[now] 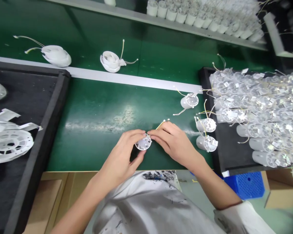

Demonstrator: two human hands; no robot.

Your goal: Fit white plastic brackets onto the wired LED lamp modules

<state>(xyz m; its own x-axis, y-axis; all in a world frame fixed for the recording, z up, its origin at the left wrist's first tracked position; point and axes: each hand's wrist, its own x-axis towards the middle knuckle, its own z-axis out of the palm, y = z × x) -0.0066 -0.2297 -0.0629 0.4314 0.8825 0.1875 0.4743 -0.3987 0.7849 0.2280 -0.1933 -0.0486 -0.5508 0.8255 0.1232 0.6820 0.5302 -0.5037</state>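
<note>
A small round white plastic lamp housing (143, 143) with a perforated face sits between my hands, just above the green mat (97, 146). My left hand (122, 156) grips its rim with thumb and fingers. My right hand (172, 143) pinches at its other side, where a thin yellow wire (160, 125) runs up and away from under my fingers. Several similar cylindrical housings with trailing wires lie close to the right of my right hand, including one (207, 143) nearest it.
A black tray (210, 97) at right holds several wired housings. Another black tray (46, 97) at left holds white plastic parts. Two white shells with wires (56, 56) lie beyond a pale strip. White cylinders line a far shelf. A blue crate sits lower right.
</note>
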